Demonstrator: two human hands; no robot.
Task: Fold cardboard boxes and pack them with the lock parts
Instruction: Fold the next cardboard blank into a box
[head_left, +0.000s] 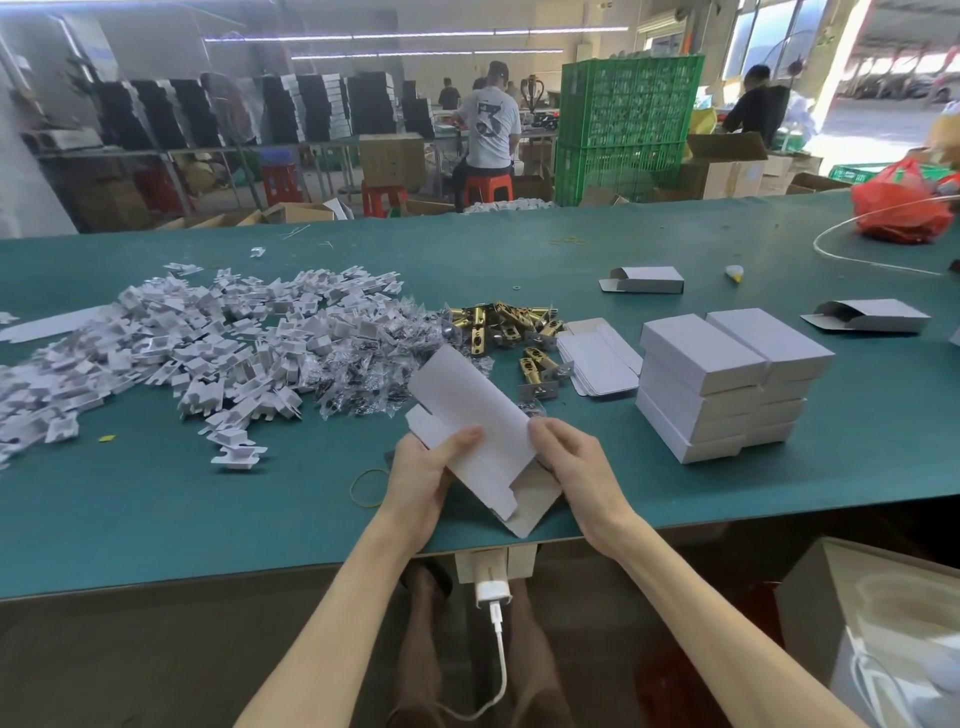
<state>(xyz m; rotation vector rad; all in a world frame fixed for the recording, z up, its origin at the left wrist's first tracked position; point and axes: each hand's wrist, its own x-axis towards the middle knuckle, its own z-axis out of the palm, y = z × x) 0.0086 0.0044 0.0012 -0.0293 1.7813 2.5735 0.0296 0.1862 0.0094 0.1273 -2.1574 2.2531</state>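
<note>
The green table (208, 519) served as the work surface. At its near edge my left hand (421, 473) and right hand (576, 467) each gripped one cardboard box blank (467, 410), held between them. Step judged: opening it up. Next requirement: squaring the walls and tucking the flaps. The brass lock parts (514, 322) lay beyond, unpacked.

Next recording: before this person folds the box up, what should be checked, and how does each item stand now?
1. Both hands on the box blank: ok; left hand and right hand grip its near end.
2. Blank opened into a tube: not ok; nearly flat, end flaps unfolded.
3. Reach to brass latches: ok; piled just beyond the blank.
4. Supply of screw bags and white inserts: ok; heaped to the left.
5. Blank free of tears: cannot tell.
</note>
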